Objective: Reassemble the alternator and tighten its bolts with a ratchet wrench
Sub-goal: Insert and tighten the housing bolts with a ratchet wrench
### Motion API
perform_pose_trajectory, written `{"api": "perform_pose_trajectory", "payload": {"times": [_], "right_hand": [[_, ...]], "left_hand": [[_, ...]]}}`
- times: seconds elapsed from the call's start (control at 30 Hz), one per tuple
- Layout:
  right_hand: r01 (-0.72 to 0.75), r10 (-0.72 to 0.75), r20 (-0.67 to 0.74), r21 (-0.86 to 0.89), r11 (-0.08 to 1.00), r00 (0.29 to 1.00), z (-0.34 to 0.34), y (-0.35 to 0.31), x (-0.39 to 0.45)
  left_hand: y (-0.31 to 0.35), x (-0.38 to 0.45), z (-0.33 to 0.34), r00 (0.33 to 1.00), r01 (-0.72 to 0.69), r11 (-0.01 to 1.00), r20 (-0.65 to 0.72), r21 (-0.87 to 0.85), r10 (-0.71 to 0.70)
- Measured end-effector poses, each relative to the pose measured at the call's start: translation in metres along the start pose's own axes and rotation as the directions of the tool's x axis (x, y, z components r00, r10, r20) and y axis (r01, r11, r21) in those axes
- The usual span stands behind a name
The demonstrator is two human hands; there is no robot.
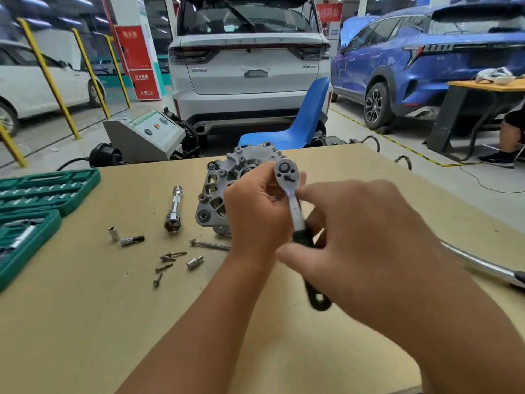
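Holding ratchet wrench [287, 177] in left hand [257, 211], sockets filling green case [42, 191]

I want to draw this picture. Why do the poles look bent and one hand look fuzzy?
Head view: the wide lens bends the yellow metal poles near the edge; the right hand is smeared by motion blur, as is the black-handled steel ratchet wrench; the grey cast-metal alternator stays sharp.

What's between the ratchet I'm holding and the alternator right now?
Only your left hand. It holds the ratchet near its head, directly in front of the alternator, covering its right side. No loose tool or bolt visibly lies between them.
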State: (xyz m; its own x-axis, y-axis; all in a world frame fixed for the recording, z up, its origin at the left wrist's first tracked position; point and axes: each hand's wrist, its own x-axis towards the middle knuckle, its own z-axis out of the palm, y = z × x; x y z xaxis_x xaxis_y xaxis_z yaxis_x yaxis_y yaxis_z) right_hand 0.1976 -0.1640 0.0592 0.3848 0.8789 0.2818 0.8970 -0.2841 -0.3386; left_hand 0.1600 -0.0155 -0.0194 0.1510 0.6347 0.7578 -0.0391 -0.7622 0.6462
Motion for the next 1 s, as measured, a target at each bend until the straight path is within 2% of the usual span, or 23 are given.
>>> {"api": "perform_pose_trajectory", "payload": {"times": [0.03, 0.07, 0.13, 0.17, 0.23, 0.3, 0.33, 0.43, 0.47, 0.53, 0.6, 0.63, 0.67, 0.73, 0.77, 0.8, 0.83, 0.93, 0.97, 1.0], "right_hand": [[0.003, -0.002, -0.054, 0.023, 1.0, 0.999, -0.001, 0.004, 0.003], [-0.006, 0.012, -0.177, 0.035, 0.999, 0.984, -0.003, 0.01, 0.005], [-0.055, 0.051, -0.388, 0.0, 0.998, 0.92, -0.009, 0.015, 0.005], [-0.069, 0.049, -0.396, -0.037, 0.997, 0.917, -0.008, 0.014, 0.005], [-0.046, 0.023, -0.231, -0.094, 0.994, 0.973, -0.001, 0.007, 0.008], [-0.033, 0.03, -0.054, -0.067, 0.997, 0.998, 0.002, 0.003, 0.01], [-0.037, 0.034, -0.054, -0.049, 0.998, 0.998, 0.001, 0.004, 0.012], [-0.066, 0.049, -0.341, -0.04, 0.997, 0.939, -0.008, 0.015, 0.016], [-0.079, 0.046, -0.383, -0.071, 0.994, 0.923, -0.008, 0.016, 0.017], [-0.07, 0.024, -0.287, -0.152, 0.986, 0.958, -0.001, 0.015, 0.019], [-0.017, 0.001, -0.107, -0.144, 0.989, 0.994, 0.003, 0.013, 0.021], [0.006, -0.016, -0.076, -0.129, 0.992, 0.997, 0.002, 0.014, 0.022], [0.008, -0.022, -0.11, -0.127, 0.992, 0.994, 0.001, 0.017, 0.024], [-0.022, -0.034, -0.31, -0.175, 0.984, 0.95, -0.008, 0.025, 0.026], [-0.037, -0.039, -0.367, -0.2, 0.979, 0.93, -0.012, 0.025, 0.026], [-0.037, -0.05, -0.357, -0.233, 0.972, 0.933, -0.012, 0.024, 0.025], [-0.014, -0.057, -0.287, -0.24, 0.971, 0.956, -0.01, 0.022, 0.024], [0.047, -0.049, -0.006, -0.141, 0.989, 0.999, -0.006, 0.018, 0.024], [0.044, -0.046, -0.008, -0.123, 0.991, 0.999, -0.007, 0.019, 0.025], [0.03, -0.038, -0.069, -0.107, 0.994, 0.997, -0.01, 0.022, 0.026]], "left_hand": [[-0.002, 0.0, -0.001, 1.0, 0.001, 1.0, 0.008, -0.017, -0.001], [-0.003, 0.001, -0.003, 1.0, -0.005, 1.0, 0.025, -0.031, 0.005], [-0.003, 0.002, -0.006, 0.997, -0.034, 0.999, 0.066, -0.035, 0.036], [-0.003, 0.002, -0.006, 0.996, -0.04, 0.999, 0.076, -0.034, 0.042], [-0.001, 0.002, -0.005, 0.997, -0.029, 0.999, 0.065, -0.025, 0.03], [0.001, 0.002, -0.003, 0.998, -0.036, 0.999, 0.048, -0.01, 0.036], [-0.001, 0.002, -0.003, 0.998, -0.038, 0.999, 0.052, -0.017, 0.039], [-0.005, 0.004, -0.007, 0.991, -0.08, 0.997, 0.104, -0.014, 0.081], [-0.004, 0.004, -0.008, 0.99, -0.087, 0.996, 0.108, 0.001, 0.087], [-0.002, 0.002, -0.006, 0.994, -0.072, 0.997, 0.087, 0.016, 0.071], [0.0, 0.0, -0.004, 0.997, -0.053, 0.999, 0.058, 0.01, 0.052], [-0.001, 0.0, -0.003, 0.997, -0.045, 0.999, 0.063, -0.005, 0.045], [-0.003, 0.0, -0.004, 0.996, -0.047, 0.999, 0.08, -0.016, 0.048], [-0.003, 0.002, -0.006, 0.992, -0.048, 0.999, 0.115, -0.023, 0.05], [-0.002, 0.002, -0.007, 0.992, -0.037, 0.999, 0.122, -0.032, 0.041], [-0.001, 0.002, -0.007, 0.993, -0.028, 0.999, 0.114, -0.045, 0.033], [0.0, 0.001, -0.006, 0.995, -0.022, 0.998, 0.097, -0.055, 0.028], [0.002, 0.0, -0.003, 0.998, 0.009, 0.998, 0.062, -0.064, -0.005], [0.001, 0.0, -0.003, 0.998, 0.019, 0.997, 0.062, -0.069, -0.015], [0.0, 0.001, -0.004, 0.997, 0.024, 0.997, 0.071, -0.072, -0.018]]}}
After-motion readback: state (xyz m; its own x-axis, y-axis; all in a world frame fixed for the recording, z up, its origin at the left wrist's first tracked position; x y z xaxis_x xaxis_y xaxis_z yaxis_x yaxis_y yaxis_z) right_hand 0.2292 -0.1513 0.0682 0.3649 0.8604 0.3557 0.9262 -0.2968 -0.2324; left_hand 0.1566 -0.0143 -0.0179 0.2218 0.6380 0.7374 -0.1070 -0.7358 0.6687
